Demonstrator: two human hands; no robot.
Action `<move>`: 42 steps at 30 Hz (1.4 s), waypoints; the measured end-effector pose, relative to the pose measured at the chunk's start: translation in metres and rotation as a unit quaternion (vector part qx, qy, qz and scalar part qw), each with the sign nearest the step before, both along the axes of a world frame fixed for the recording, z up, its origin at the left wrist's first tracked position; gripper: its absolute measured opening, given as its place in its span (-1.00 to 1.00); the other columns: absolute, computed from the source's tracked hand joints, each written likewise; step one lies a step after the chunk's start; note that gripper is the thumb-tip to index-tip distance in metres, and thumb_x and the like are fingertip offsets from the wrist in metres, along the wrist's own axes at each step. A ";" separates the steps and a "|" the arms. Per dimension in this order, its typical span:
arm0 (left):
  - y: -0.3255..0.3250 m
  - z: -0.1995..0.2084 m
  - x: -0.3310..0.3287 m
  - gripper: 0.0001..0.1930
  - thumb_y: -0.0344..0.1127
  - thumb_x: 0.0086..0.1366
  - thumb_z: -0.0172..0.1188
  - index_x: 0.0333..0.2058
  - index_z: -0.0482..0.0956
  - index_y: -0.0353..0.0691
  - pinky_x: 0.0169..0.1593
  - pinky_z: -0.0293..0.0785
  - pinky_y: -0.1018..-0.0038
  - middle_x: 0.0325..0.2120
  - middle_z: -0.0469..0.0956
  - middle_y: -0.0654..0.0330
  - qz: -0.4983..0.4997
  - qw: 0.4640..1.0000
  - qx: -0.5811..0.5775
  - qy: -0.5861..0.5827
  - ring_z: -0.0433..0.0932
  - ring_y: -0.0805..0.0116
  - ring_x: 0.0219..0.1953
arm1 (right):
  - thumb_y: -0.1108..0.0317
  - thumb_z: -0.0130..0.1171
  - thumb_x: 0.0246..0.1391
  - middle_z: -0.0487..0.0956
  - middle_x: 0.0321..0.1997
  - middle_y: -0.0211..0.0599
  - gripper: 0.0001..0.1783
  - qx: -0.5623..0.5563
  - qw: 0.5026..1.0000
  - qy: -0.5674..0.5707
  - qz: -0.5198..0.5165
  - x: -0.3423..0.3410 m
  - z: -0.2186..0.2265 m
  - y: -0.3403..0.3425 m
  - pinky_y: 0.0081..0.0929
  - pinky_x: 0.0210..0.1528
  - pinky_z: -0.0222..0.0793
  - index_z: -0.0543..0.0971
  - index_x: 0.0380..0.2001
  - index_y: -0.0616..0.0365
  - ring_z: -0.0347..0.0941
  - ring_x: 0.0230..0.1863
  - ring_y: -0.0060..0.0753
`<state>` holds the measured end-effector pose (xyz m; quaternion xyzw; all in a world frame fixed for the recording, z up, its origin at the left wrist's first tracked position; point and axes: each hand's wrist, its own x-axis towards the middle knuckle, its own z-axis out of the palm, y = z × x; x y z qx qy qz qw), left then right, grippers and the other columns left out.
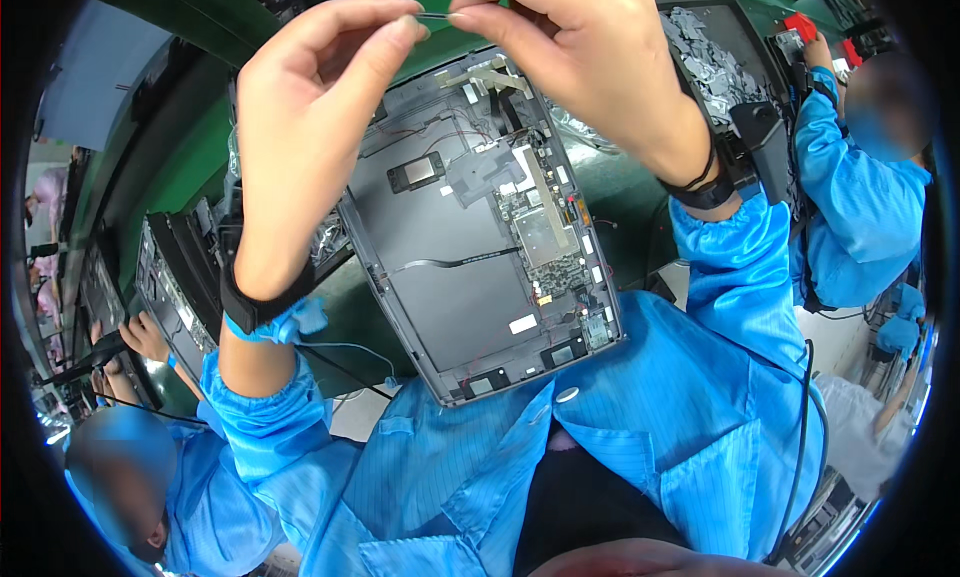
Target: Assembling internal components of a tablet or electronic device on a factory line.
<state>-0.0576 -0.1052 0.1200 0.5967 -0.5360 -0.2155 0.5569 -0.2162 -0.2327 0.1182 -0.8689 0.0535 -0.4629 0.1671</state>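
Note:
Above the far end of an opened tablet-like device, my left hand (318, 107) and my right hand (590, 67) pinch a short, thin dark strip (433, 16) between them, one at each end. Its exact kind is too small to tell. The device housing (420, 317) lies tilted before me, inside face up. Along its right side runs a circuit board (545, 237). A black cable (455, 262) crosses the grey inner panel, and a small black rectangular module (415, 173) sits on its upper part. Both wrists wear black bands.
A tray (745, 37) of grey cut pieces stands at the far right. Stacked dark housings (180, 277) lie on the left of the green bench (190, 147). Co-workers in blue sit on both sides; the right one (860, 207) is near a red-and-white object (800, 27).

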 end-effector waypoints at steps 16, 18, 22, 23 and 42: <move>-0.037 -0.029 0.003 -0.87 -0.38 0.13 0.25 -0.36 0.68 -0.27 -0.26 0.51 0.29 -0.43 0.64 0.04 -0.002 0.950 0.091 -0.298 0.61 0.05 -0.36 | 0.44 0.24 -0.23 0.49 -0.38 -0.30 -0.89 -0.241 0.946 0.209 -0.057 0.001 -0.020 -0.017 -0.38 -0.28 0.51 0.60 -0.51 0.16 0.51 -0.24 -0.25; -0.038 -0.031 0.002 -0.88 -0.37 0.12 0.26 -0.37 0.68 -0.25 -0.28 0.51 0.29 -0.45 0.64 0.06 0.007 0.943 0.079 -0.324 0.61 0.06 -0.38 | 0.44 0.26 -0.23 0.50 -0.39 -0.27 -0.89 -0.242 0.945 0.212 -0.056 0.001 -0.019 -0.019 -0.37 -0.28 0.51 0.60 -0.51 0.16 0.53 -0.24 -0.23; -0.037 -0.038 0.003 -0.90 -0.36 0.13 0.25 -0.40 0.67 -0.25 -0.30 0.50 0.28 -0.48 0.62 0.09 0.006 0.936 0.033 -0.350 0.60 0.07 -0.40 | 0.46 0.25 -0.21 0.57 -0.46 -0.17 -0.92 -0.202 0.955 0.215 -0.016 0.004 -0.023 -0.034 -0.32 -0.31 0.52 0.60 -0.52 0.19 0.59 -0.34 -0.13; -0.037 -0.038 0.003 -0.90 -0.37 0.13 0.25 -0.41 0.67 -0.25 -0.30 0.50 0.28 -0.48 0.61 0.09 0.008 0.937 0.023 -0.349 0.59 0.07 -0.40 | 0.47 0.25 -0.20 0.58 -0.50 -0.14 -0.92 -0.196 0.952 0.233 -0.001 0.005 -0.025 -0.038 -0.31 -0.32 0.52 0.60 -0.52 0.21 0.59 -0.37 -0.10; -0.040 -0.038 0.001 -0.84 -0.34 0.15 0.23 -0.54 0.52 -0.27 -0.34 0.50 0.22 -0.57 0.53 0.06 -0.009 0.882 -0.025 -0.471 0.56 0.06 -0.45 | 0.43 0.27 -0.21 0.50 -0.52 -0.22 -0.86 -0.219 0.939 0.264 0.004 0.006 -0.027 -0.038 -0.33 -0.28 0.49 0.51 -0.53 0.19 0.54 -0.37 -0.19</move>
